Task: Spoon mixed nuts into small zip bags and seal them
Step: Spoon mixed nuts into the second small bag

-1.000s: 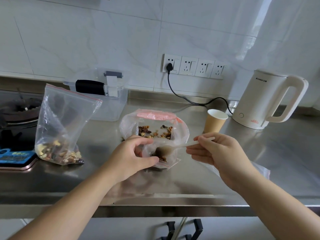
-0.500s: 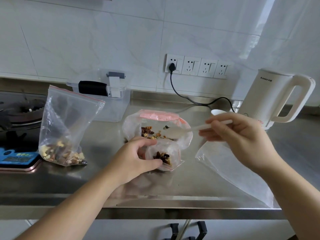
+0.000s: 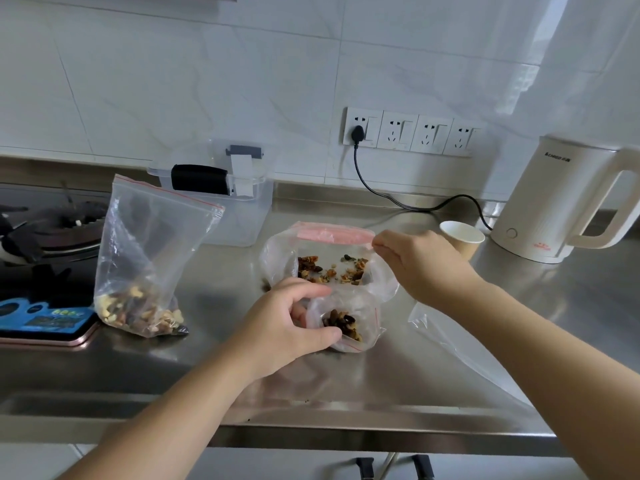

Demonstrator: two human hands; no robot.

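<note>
My left hand (image 3: pixel 291 323) grips the mouth of a small zip bag (image 3: pixel 360 327) that stands on the steel counter with a little heap of mixed nuts in it. Just behind it lies a larger open bag (image 3: pixel 332 235) with a pink zip strip and loose nuts (image 3: pixel 329 268) inside. My right hand (image 3: pixel 419 268) hovers at that bag's right rim with curled fingers; the white spoon it holds is almost wholly hidden behind the hand.
A taller zip bag (image 3: pixel 149 265) with nuts at its bottom stands to the left. An empty clear bag (image 3: pixel 467 351) lies under my right forearm. Paper cup (image 3: pixel 462 237), kettle (image 3: pixel 561 202), clear box (image 3: pixel 225 199), stove (image 3: pixel 52 223) and a blue-screened device (image 3: pixel 41 317) ring the spot.
My right hand carried the spoon from the small bag up and back, then down to the large bag's mouth. My left hand kept its grip on the small bag.
</note>
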